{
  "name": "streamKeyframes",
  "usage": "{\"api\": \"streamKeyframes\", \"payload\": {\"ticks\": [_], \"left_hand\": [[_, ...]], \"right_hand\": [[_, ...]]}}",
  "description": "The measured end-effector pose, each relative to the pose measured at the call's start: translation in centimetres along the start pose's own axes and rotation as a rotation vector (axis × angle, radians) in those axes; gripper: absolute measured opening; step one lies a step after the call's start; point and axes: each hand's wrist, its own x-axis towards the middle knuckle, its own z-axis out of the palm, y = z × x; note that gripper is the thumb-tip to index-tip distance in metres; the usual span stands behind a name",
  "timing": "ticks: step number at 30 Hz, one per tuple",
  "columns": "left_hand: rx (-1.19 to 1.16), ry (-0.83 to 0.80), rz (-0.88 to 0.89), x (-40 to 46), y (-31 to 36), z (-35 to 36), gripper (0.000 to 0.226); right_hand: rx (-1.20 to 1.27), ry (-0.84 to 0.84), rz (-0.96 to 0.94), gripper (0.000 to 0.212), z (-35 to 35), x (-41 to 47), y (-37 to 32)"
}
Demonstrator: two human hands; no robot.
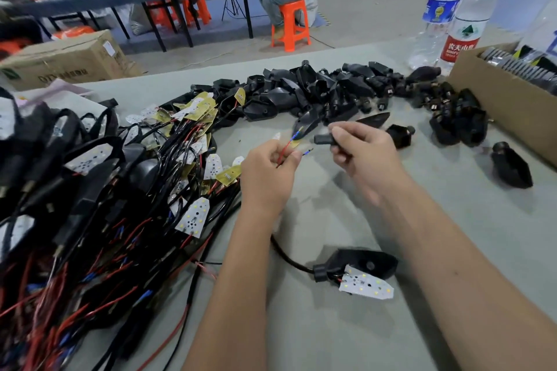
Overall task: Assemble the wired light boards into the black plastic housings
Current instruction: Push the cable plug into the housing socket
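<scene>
Currently: threading step, wires not yet into housing.
L hand (268, 172): fingers curled, pinching red/black wire pair (289, 149) near the tips; blue-sleeved ends stick up and point toward R hand.
R hand (361, 150): thumb + fingers clamped on a black housing (324, 139), stem end facing the wire tips. Rest of housing hidden behind fingers.
Gap: wire tips near stem opening, apart from it, not touching.
Board for this pair: can't tell which; prob under/behind L hand.
Done unit: housing w/ white LED board (366, 285) on table (331, 334) in front, between forearms; board hanging out, not seated; black cable runs off its stem.
Stock: empty housings pile (316, 90) far side of table; wired boards tangle (126, 190) on L.
Other: cardboard box (494, 99) at R, 2 water bottles (452, 9) behind it.
Next (my guess): align both tips w/ stem hole, feed thru together, pull slack, seat board.
Risk: tips splay, one wire misses hole; keep pinch close to ends.
</scene>
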Motion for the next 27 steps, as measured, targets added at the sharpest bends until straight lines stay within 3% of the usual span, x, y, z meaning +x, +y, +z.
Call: {"api": "streamKeyframes", "payload": {"ticks": [4, 15, 20, 24, 27], "left_hand": [[-0.044, 0.009, 0.022, -0.9, 0.1, -0.7, 0.016], [-0.136, -0.066, -0.008, -0.9, -0.5, -1.1, 0.013], [-0.224, -0.056, -0.150, -0.9, -0.6, -0.7, 0.024], [-0.335, 0.040, -0.195, -1.6, -0.4, -0.4, 0.017], [-0.443, 0.043, -0.236, -1.4, -0.2, -0.5, 0.017]], "right_hand": [[0.095, 0.073, 0.017, 0.006, 0.7, -0.9, 1.5], [-0.053, -0.044, -0.065, 0.006, 1.1, -1.4, 1.8], [-0.163, -0.069, -0.133, 0.015, 1.0, -1.6, 1.7], [-0.112, -0.062, -0.126, 0.024, 0.9, -2.0, 2.0], [-0.081, -0.036, -0.148, 0.018, 0.9, -1.9, 2.0]]}}
